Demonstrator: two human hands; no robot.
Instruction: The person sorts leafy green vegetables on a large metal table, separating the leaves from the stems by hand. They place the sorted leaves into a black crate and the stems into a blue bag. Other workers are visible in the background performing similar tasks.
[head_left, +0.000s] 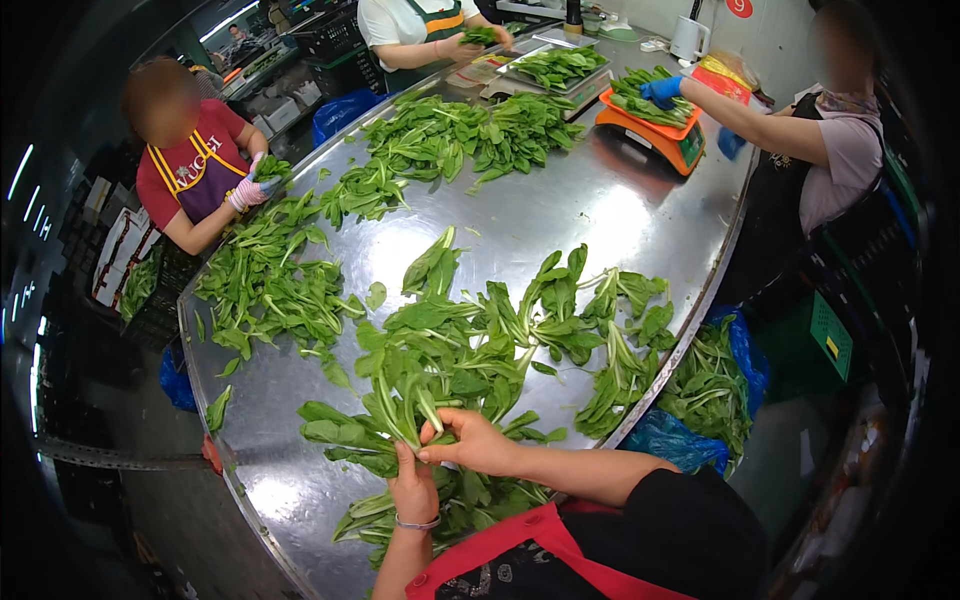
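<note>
My left hand (415, 489), with a bangle at the wrist, grips a bunch of leafy greens (346, 433) whose leaves fan out to the left. Close against it, my right hand (477, 445) pinches the pale stem base of another leafy green plant (395, 375), its leaves pointing away from me. Beyond both hands spreads a loose pile of leafy greens (480, 337) on the steel table (292, 409). More greens (480, 495) lie below my hands, near my apron, partly hidden by my right forearm.
Left, a co-worker's gloved hands (251, 187) hold greens behind another heap (270, 277). At the far side, a person's hands (472, 46) hold a bunch. A blue-gloved hand (661, 91) touches greens on an orange scale (651, 139). Blue-lined greens (709, 375) sit beside the table's right edge.
</note>
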